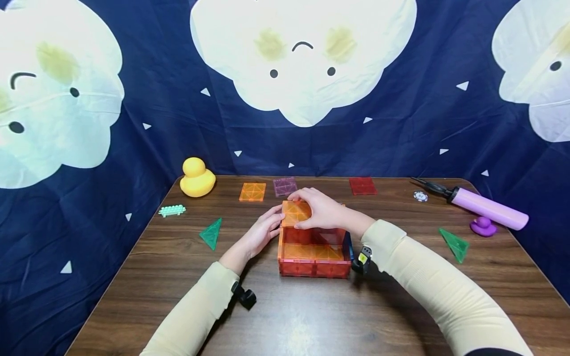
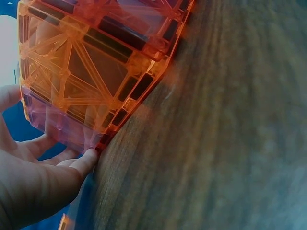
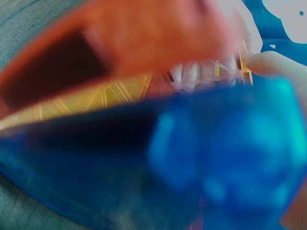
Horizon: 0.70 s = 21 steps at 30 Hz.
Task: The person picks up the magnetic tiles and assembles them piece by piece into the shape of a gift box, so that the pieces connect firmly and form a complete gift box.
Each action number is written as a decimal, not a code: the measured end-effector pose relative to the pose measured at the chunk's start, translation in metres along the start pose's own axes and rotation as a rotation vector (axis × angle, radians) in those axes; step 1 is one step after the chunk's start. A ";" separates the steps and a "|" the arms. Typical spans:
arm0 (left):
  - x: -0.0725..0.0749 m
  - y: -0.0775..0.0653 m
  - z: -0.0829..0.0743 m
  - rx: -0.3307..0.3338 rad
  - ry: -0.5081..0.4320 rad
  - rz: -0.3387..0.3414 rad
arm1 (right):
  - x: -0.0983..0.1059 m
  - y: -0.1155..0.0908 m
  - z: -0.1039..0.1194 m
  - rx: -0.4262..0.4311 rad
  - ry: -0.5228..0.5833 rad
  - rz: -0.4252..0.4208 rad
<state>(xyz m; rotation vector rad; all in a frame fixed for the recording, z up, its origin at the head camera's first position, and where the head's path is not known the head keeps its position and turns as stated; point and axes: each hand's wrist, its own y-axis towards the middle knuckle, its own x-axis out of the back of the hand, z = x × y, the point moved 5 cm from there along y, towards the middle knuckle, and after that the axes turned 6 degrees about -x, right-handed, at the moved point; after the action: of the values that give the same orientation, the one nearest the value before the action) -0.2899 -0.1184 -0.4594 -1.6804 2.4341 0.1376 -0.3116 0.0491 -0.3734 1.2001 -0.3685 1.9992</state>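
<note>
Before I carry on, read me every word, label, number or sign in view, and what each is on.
Nothing is legible in any view.
Poker chip: markings too small to read.
Yellow label on the black right-wrist device: too small to read.
Purple tile: faint edge marks, possibly lettering, unreadable.

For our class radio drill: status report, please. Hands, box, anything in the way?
Right hand grips orange tile atop box. Left hand touches box's left side. Box's top partly uncovered. No obstruction seen at either hand.
</note>
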 end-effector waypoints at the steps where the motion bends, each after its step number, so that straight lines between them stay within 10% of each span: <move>1: 0.000 0.001 0.000 0.000 0.002 0.000 | 0.002 -0.001 -0.002 -0.003 0.004 0.003; 12: -0.004 0.004 -0.002 -0.018 0.011 0.006 | 0.065 -0.029 -0.091 -0.193 -0.048 -0.195; 21: 0.000 0.002 0.001 -0.006 0.027 -0.016 | 0.053 -0.056 -0.177 -0.382 -0.234 -0.149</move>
<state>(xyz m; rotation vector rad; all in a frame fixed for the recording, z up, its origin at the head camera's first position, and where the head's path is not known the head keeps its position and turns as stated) -0.2912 -0.1176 -0.4608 -1.7145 2.4417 0.1212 -0.3957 0.2138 -0.4271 1.1762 -0.7205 1.5750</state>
